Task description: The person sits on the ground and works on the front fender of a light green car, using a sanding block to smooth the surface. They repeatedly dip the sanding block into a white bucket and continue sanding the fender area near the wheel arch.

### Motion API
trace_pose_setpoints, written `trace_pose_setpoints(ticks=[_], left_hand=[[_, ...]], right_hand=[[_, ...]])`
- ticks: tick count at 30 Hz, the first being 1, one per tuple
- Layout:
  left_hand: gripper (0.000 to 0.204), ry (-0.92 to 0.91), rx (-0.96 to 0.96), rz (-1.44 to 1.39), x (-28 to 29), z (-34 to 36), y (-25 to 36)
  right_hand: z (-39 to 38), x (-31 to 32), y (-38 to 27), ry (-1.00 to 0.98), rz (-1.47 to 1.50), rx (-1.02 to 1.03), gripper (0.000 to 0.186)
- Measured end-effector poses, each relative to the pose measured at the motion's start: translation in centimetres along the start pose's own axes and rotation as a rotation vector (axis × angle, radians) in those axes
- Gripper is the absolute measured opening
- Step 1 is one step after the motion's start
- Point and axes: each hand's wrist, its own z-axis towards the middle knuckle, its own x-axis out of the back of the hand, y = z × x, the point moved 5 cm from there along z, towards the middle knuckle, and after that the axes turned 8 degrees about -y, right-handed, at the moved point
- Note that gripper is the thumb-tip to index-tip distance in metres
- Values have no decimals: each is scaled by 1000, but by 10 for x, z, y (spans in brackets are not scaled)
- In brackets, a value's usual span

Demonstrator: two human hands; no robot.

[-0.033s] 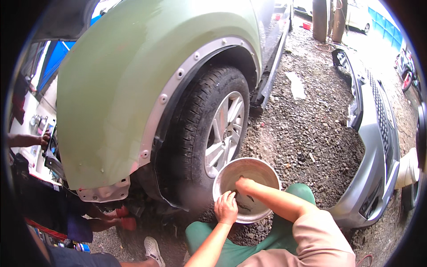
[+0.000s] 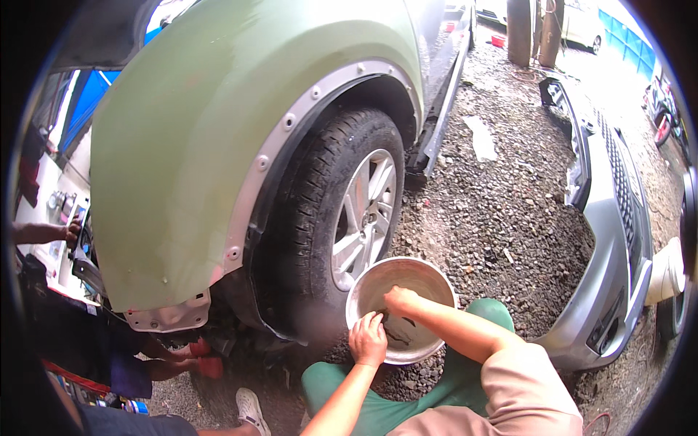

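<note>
A round metal basin (image 2: 438, 276) stands on the gravel between my knees, close to the car's front wheel (image 2: 309, 211). It holds cloudy water with some dark marks or bits at the bottom. My left hand (image 2: 368, 340) is closed over the basin's left rim, fingertips pointing inward. Inside the basin, my right hand (image 2: 400, 300) is closed with the fingers curled down, close to the left fingertips. A small dark patch shows between the two hands; I cannot make out what it is. The wheel and the pale green fender (image 2: 167, 182) are beyond my hands.
A detached silver bumper (image 2: 574, 334) lies on the gravel (image 2: 502, 225) to the right, with a white bucket (image 2: 663, 275) behind it. Another person's hand (image 2: 73, 229) is at the car's front on the left. A shod foot (image 2: 249, 408) stands near my left knee.
The view has shifted very slightly. Both hands stay at the basin in nearly the same place.
</note>
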Motion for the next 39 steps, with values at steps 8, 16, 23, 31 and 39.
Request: trace_pose_setpoints(ticks=[8,16,23,31,39], left_hand=[[26,12,-37,29,2,4,9],[27,-22,-47,42,1,2,10],[28,-61,-6,68,4,2,14],[27,-47,3,53,3,4,14],[26,-33,-4,51,3,3,12]], right_hand=[[-64,61,7,413,66,192,17],[-75,84,11,447,128,137,27],[-69,84,4,276,83,224,22],[-62,92,5,285,187,205,23],[-56,91,3,132,206,260,29]])
